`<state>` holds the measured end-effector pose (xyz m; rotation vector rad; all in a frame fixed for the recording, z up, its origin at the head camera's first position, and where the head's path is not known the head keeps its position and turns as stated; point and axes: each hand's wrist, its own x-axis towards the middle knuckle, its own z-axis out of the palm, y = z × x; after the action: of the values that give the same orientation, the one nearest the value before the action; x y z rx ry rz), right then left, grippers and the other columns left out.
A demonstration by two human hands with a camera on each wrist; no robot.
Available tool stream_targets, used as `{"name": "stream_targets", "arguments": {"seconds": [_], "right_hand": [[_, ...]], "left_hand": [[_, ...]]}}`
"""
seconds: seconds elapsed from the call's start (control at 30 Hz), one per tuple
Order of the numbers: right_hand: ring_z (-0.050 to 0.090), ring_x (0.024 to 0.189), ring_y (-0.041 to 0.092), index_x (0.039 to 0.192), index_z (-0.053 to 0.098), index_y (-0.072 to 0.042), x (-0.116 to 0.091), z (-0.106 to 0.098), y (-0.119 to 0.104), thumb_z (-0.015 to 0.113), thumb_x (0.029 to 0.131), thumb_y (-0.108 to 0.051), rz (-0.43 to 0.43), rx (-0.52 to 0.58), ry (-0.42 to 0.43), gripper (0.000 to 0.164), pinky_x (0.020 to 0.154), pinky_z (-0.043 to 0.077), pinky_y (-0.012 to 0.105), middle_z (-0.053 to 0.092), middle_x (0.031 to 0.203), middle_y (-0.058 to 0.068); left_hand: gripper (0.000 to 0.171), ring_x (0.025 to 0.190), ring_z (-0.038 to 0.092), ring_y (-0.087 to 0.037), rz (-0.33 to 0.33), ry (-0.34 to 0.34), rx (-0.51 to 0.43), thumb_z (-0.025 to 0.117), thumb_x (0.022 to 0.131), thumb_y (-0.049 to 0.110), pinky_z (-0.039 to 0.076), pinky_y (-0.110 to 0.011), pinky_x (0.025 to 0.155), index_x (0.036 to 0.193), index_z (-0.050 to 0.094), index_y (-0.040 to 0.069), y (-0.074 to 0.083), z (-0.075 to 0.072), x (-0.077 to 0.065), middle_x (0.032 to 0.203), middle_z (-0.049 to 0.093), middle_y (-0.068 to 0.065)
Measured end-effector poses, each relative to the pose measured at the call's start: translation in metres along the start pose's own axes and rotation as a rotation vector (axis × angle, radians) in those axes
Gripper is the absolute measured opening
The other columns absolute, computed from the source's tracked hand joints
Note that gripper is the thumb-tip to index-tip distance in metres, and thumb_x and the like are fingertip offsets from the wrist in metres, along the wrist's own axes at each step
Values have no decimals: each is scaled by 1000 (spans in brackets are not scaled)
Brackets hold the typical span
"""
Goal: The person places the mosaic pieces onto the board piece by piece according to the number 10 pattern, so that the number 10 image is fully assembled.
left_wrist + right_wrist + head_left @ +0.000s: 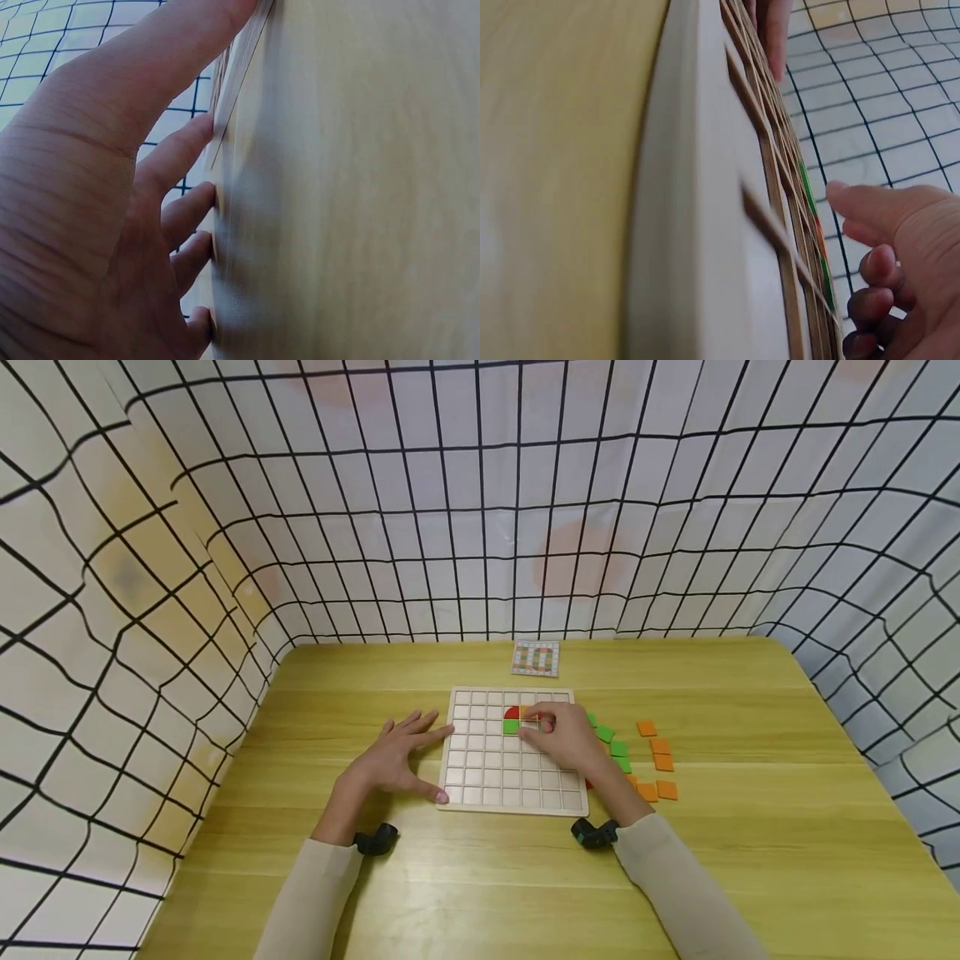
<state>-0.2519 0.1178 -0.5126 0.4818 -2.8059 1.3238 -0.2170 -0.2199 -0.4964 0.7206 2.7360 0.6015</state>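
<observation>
A pale wooden grid board (483, 777) lies on the table, with a red quarter-round tile (512, 713), a green tile (511, 727) and an orange tile (528, 712) in its upper part. Spread wide, my left hand (393, 758) rests beside it; the thumb touches the near left corner and the index finger the left edge. My right hand (564, 735) hovers over the upper right of the board, thumb and index finger apart near the orange tile. No tile shows between those fingertips in the right wrist view. This hand hides some cells and tiles.
Loose green tiles (618, 749) and orange tiles (661, 747) lie to the board's right, some partly behind the right forearm. A small pattern card (536, 658) lies beyond the board. Grid-patterned cloth (480, 527) encloses the table's back and sides.
</observation>
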Motion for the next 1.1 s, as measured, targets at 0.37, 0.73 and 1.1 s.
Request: {"name": "stream_targets", "arguments": {"seconds": [0.37, 0.73, 1.1], "right_hand": [[40, 55, 16, 112, 78, -13, -26, -45, 13, 80, 91, -32, 48, -15, 25, 28, 56, 38, 28, 48, 63, 0], [42, 61, 15, 116, 77, -13, -60, -97, 53, 76, 95, -37, 93, -149, 73, 32, 62, 37, 28, 47, 66, 0], [43, 58, 14, 118, 77, -10, -71, -125, 86, 72, 98, -35, 156, -177, 101, 32, 54, 36, 27, 53, 68, 3]], "left_hand": [[114, 161, 8, -37, 10, 1, 0, 85, 65, 73, 1, -71, 125, 160, 39, 33, 1, 2, 0, 173, 18, -6], [114, 161, 8, -37, 4, 0, -6, 85, 64, 74, 1, -70, 125, 160, 39, 34, 2, 3, 1, 174, 17, -5], [114, 161, 8, -37, -13, 2, -10, 86, 64, 73, 1, -69, 126, 160, 39, 34, 4, 1, 1, 174, 17, -4]]}}
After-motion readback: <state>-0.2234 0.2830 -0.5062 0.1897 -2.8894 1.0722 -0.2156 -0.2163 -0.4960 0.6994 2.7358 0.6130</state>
